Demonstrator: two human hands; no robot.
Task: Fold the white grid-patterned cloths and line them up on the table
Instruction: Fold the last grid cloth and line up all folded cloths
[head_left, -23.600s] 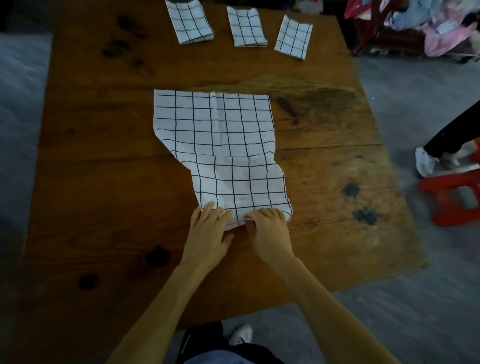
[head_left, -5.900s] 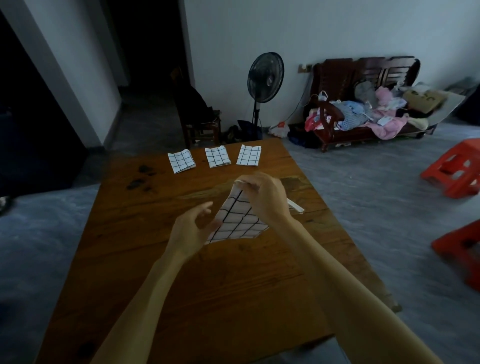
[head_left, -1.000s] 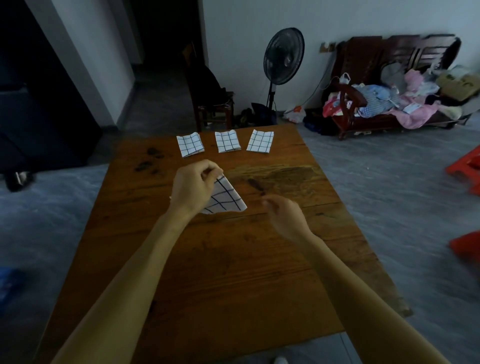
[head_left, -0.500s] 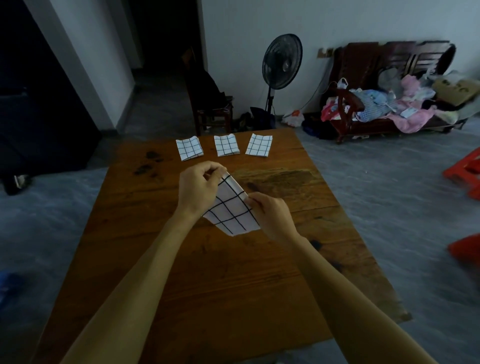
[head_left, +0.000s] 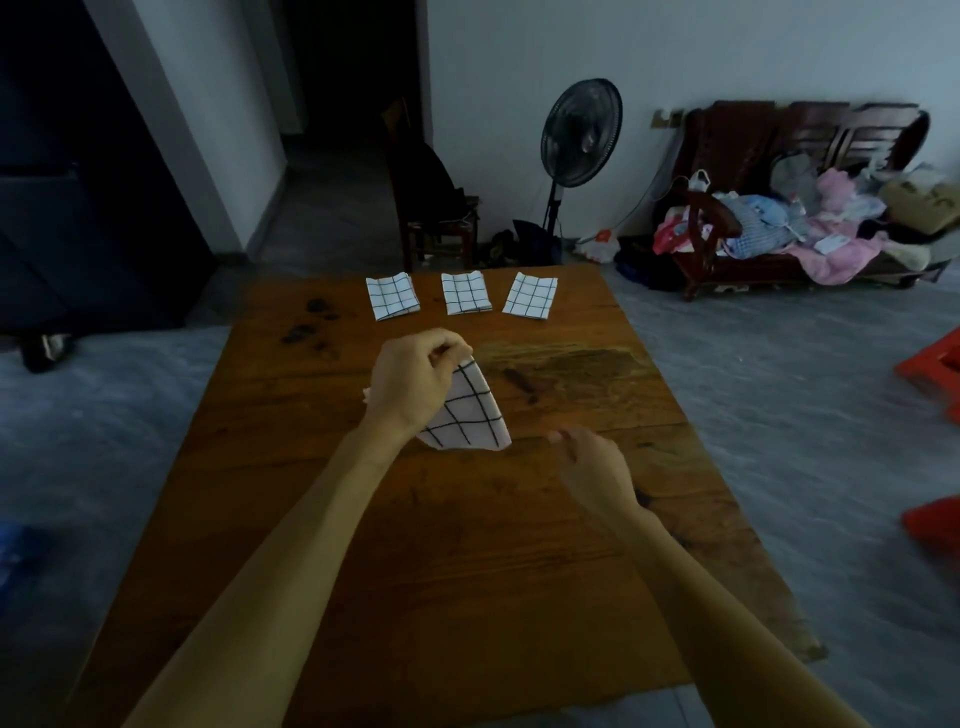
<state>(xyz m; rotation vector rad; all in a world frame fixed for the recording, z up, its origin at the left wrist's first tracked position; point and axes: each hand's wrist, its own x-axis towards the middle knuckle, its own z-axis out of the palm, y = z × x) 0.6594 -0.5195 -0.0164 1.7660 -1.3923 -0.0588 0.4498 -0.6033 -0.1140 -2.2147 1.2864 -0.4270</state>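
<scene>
Shows two long, thin arms, bare all the way from the near edge of the table (head_left: 467, 571) to the wrists. Shows smooth forearms, wider near that edge and slimmer farther over the table. Ends in a bare left hand (head_left: 415, 384) above the middle of the table, with round knuckles and a plain wrist. Ends in a bare right hand (head_left: 597, 478) closer to the table's right side, a bit blurry, fingers too dim to tell apart.
</scene>
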